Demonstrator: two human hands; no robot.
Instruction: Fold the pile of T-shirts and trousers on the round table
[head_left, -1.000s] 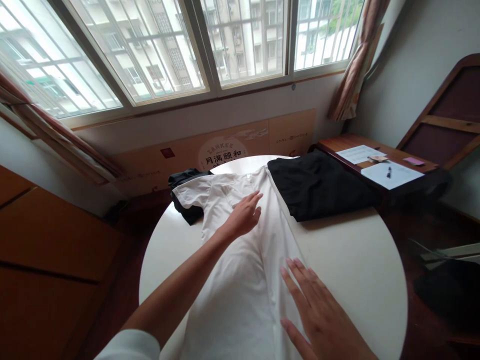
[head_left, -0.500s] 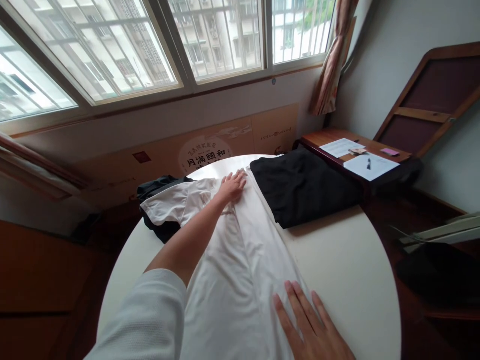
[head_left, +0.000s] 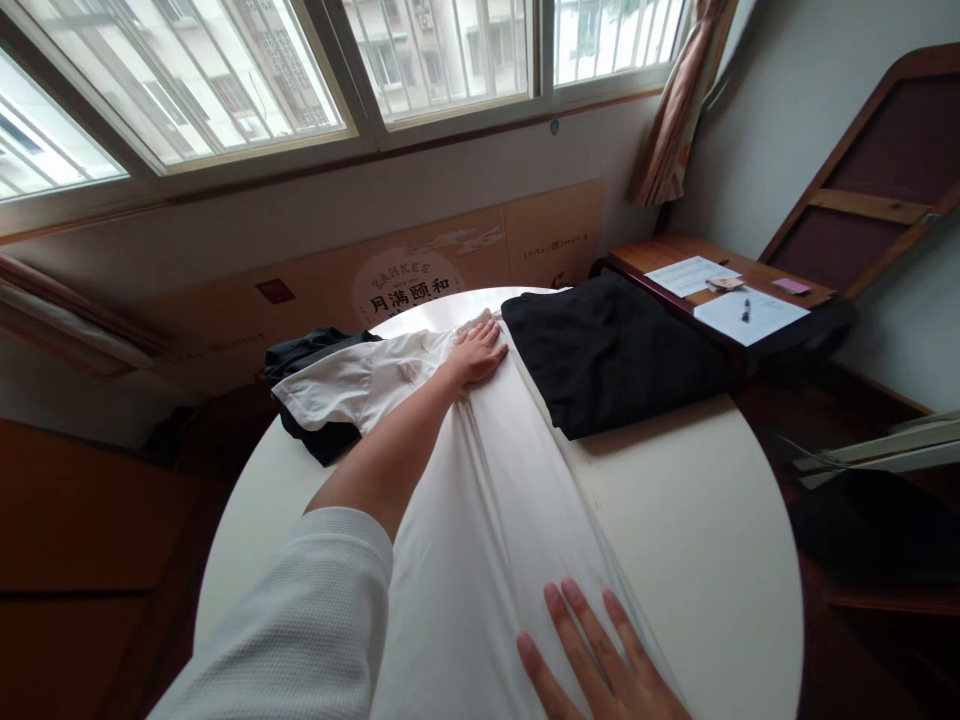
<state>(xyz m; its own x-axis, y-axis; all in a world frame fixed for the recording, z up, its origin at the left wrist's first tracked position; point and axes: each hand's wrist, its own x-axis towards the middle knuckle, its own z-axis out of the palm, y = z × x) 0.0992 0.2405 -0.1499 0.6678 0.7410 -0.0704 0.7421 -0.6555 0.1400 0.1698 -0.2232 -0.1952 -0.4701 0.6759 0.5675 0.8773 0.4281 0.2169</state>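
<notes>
A white short-sleeved garment (head_left: 465,540) lies stretched out on the round white table (head_left: 712,560), one sleeve spread to the left. Flat on its far part, near the collar end, rests my left hand (head_left: 477,358), fingers extended. My right hand (head_left: 600,665) is at the near right, fingers spread on the cloth close to its right edge. Folds run lengthwise from beneath my left hand. The near end of the garment passes out of the frame at the bottom.
Folded black cloth (head_left: 615,360) sits on the table's far right. More black cloth (head_left: 319,350) lies under the white sleeve. Behind at right, a wooden side table (head_left: 679,250) bears papers (head_left: 750,312) and a pen. Printed cardboard (head_left: 315,290) stands below the window.
My left hand has shifted slightly across the far part of the garment. My right hand has moved a little nearer and left; the cloth between them looks smoother and tauter. The view has tilted down slightly.
</notes>
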